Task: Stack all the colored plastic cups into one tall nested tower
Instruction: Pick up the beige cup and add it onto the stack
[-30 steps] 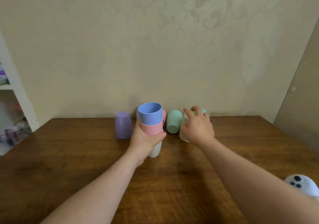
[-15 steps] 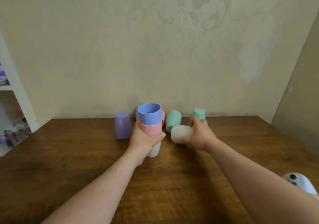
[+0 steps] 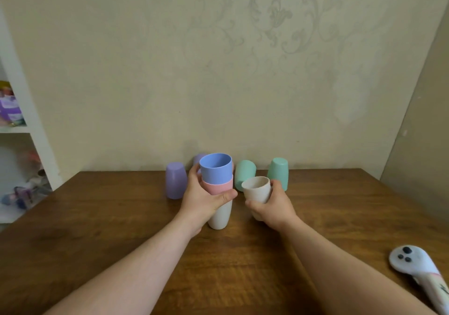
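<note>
left hand [image 3: 202, 197] grips stack [image 3: 217, 186]; right hand [image 3: 271, 208] holds beige cup [image 3: 257, 189].

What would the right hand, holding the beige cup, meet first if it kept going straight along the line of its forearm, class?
Probably the tipped green cup just beyond the right hand and its beige cup; depth is unclear, so it might pass beside it toward the wall.

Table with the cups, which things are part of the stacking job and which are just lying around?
Job: nested stack in left hand; beige cup in right hand; purple cup; two green cups.

Lying about: white handheld device; shelf clutter.
</note>
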Tool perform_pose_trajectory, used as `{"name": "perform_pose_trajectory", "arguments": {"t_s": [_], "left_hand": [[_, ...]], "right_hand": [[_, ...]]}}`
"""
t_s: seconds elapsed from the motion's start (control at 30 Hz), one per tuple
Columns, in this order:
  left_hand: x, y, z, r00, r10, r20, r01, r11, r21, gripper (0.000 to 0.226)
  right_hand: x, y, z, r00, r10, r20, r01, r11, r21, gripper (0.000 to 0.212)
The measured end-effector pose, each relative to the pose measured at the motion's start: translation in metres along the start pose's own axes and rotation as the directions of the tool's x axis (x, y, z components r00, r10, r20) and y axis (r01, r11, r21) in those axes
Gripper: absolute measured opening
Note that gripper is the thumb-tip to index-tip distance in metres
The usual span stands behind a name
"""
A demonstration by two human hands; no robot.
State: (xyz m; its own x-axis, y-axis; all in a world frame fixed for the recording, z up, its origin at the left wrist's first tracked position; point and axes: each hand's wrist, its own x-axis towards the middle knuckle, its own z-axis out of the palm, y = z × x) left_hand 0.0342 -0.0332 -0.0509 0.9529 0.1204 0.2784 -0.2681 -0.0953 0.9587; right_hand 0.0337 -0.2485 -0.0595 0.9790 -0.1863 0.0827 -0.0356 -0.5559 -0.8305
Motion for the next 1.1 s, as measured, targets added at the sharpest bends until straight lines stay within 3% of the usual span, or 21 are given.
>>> {"name": "perform_pose_trajectory", "arguments": {"t_s": [0.27,0.53,0.63,0.73,0.83,0.97,1.1], "left_hand": [[0.0,0.017,0.012,0.995,0.053,-0.082,-0.046,0.995,0.089,0.082],[0.003,0.014,0.007,0.993,0.083,-0.086,-0.072,0.99,0.12,0.079],[0.004,0.012,0.006,0.994,0.072,-0.076,-0.064,0.993,0.098,0.079],[0.006,0.009,0.005,0.996,0.054,-0.066,-0.047,0.994,0.094,0.083],[0.006,0.011,0.005,0.998,0.043,-0.053,-0.038,0.996,0.085,0.088],[0.007,0.022,-0.001,0.999,0.024,-0.038,-0.019,0.994,0.111,0.084],[0.008,0.019,0.004,0.999,0.031,-0.036,-0.028,0.996,0.087,0.075]], "right_hand": [[-0.007,0.005,0.006,1.0,-0.004,0.0,0.004,0.998,0.057,0.069],[-0.009,0.002,0.002,1.0,-0.005,0.015,0.003,0.995,0.102,0.069],[-0.008,-0.023,-0.009,0.993,-0.017,-0.116,0.043,0.972,0.232,0.067],[-0.001,-0.074,-0.03,0.97,-0.032,-0.242,0.146,0.87,0.471,0.061],[0.001,-0.131,-0.046,0.945,-0.164,-0.283,0.303,0.767,0.565,0.057],[-0.007,-0.179,-0.033,0.925,-0.37,-0.09,0.368,0.808,0.46,0.058],[-0.009,-0.158,0.006,0.925,-0.372,0.079,0.34,0.902,0.266,0.071]]}}
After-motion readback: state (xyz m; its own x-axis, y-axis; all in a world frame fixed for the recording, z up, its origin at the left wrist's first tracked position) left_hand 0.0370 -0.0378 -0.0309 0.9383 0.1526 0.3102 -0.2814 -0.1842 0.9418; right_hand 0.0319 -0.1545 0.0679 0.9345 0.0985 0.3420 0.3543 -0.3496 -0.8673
